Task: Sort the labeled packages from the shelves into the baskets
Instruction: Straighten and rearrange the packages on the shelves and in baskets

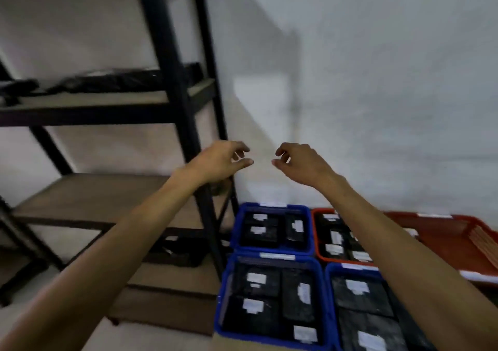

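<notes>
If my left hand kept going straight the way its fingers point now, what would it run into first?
Most likely the right hand: the left hand points its loosely curled fingers across at it, with only open air between. Depth is unclear, so it might pass by toward the white wall.

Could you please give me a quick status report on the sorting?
Left hand and right hand both empty, raised. Packages remain on the shelf; blue baskets loaded. Nothing in the way.

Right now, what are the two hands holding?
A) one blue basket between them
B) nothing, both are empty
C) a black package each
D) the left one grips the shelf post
B. The left hand and right hand hang in the air with loosely curled fingers and nothing in them; the black packages lie below in the blue basket.
</notes>
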Demonstrator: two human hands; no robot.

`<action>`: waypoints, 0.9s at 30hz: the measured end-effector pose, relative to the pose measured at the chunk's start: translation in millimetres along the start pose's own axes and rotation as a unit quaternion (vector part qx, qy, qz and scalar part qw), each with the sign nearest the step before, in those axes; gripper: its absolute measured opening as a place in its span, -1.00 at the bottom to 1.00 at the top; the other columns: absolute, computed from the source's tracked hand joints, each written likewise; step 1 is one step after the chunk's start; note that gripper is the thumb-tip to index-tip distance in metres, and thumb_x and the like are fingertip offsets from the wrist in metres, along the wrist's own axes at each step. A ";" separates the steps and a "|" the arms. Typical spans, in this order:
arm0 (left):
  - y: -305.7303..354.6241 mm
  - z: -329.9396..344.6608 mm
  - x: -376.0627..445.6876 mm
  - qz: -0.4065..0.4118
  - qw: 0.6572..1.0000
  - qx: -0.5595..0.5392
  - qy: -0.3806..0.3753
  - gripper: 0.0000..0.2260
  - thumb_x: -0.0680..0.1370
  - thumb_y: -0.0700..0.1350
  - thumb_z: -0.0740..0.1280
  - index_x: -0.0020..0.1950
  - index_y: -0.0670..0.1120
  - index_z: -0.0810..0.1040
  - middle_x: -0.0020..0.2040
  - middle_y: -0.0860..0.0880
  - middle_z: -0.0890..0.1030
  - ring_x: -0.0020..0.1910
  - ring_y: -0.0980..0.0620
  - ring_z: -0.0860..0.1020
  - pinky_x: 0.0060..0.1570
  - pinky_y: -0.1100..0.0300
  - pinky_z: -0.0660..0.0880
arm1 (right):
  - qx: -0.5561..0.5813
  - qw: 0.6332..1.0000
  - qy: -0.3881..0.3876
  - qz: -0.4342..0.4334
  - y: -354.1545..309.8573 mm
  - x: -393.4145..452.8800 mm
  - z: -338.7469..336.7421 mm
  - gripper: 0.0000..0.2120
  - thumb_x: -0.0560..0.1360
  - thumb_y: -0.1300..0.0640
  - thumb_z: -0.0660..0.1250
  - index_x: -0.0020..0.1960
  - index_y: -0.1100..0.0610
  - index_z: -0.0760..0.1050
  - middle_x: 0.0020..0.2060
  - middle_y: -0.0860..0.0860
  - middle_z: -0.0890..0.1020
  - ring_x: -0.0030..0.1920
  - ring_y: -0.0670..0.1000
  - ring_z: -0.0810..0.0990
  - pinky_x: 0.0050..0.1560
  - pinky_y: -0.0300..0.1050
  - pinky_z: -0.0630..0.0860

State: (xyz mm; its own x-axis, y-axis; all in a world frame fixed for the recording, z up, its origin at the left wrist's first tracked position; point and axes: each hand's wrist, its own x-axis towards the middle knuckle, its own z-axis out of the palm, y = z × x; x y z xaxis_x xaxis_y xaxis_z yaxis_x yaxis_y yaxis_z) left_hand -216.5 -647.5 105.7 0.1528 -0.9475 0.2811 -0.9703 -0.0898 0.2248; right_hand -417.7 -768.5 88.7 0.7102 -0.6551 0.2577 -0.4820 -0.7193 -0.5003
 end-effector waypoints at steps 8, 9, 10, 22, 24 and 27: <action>-107.2 -141.0 -124.1 -0.097 0.988 0.039 0.116 -0.68 0.56 0.09 0.38 0.26 -0.03 0.58 -0.03 0.10 0.64 -0.09 0.16 0.60 0.01 0.11 0.58 | 0.013 0.987 0.033 -0.159 -185.2 41.6 28.7 -0.80 0.55 -0.04 0.34 0.10 0.04 0.59 -0.03 -0.01 0.66 -0.06 -0.01 0.61 0.02 -0.03 0.59; -117.7 -153.1 -132.5 -0.110 0.985 0.043 0.125 -0.67 0.56 0.08 0.38 0.26 -0.04 0.58 -0.02 0.08 0.65 -0.09 0.16 0.60 0.03 0.10 0.58 | 0.013 0.985 0.033 -0.170 -200.4 48.6 32.0 -0.78 0.55 -0.05 0.34 0.11 0.03 0.59 -0.02 -0.02 0.67 -0.04 -0.01 0.62 0.04 0.00 0.60; -129.5 -166.8 -143.0 -0.121 0.982 0.045 0.139 -0.67 0.56 0.06 0.39 0.26 -0.05 0.58 -0.01 0.07 0.66 -0.09 0.15 0.61 0.05 0.07 0.59 | 0.012 0.983 0.031 -0.183 -219.3 57.1 36.8 -0.76 0.54 -0.07 0.34 0.12 0.03 0.59 -0.01 -0.02 0.67 -0.01 -0.01 0.62 0.06 0.02 0.60; -313.1 -262.4 -173.3 -0.238 0.945 0.077 0.208 -0.57 0.54 0.08 0.41 0.35 -0.07 0.51 0.20 -0.05 0.61 0.19 0.00 0.57 0.25 0.03 0.50 | 0.011 0.956 0.031 -0.290 -401.6 201.0 116.9 -0.77 0.53 -0.09 0.35 0.03 0.05 0.60 -0.07 -0.02 0.65 -0.09 0.01 0.62 -0.02 0.03 0.61; -351.5 -273.2 -172.8 -0.251 0.940 0.093 0.209 -0.60 0.55 0.10 0.37 0.32 -0.07 0.54 0.20 -0.04 0.61 0.18 0.00 0.58 0.22 0.04 0.51 | 0.020 0.954 0.032 -0.299 -423.2 230.0 136.2 -0.79 0.54 -0.06 0.34 0.02 0.06 0.59 -0.06 -0.01 0.63 -0.10 0.00 0.60 -0.04 0.02 0.60; -411.4 -289.0 -173.5 -0.281 0.927 0.086 0.232 -0.63 0.59 0.13 0.30 0.28 -0.07 0.56 0.18 -0.05 0.62 0.13 -0.02 0.60 0.13 0.00 0.56 | 0.037 0.952 0.024 -0.303 -459.0 275.7 167.8 -0.82 0.53 -0.06 0.34 -0.03 0.05 0.59 -0.09 -0.01 0.64 -0.12 0.00 0.59 -0.05 0.01 0.60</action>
State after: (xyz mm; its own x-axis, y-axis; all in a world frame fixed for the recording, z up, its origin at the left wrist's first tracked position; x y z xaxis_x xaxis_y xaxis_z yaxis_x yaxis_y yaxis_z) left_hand 210.5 -357.4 234.1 0.6687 -0.5052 0.5456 -0.7226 -0.6145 0.3166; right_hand 85.4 -580.2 250.7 0.8212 -0.1353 0.5543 0.0486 -0.9514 -0.3043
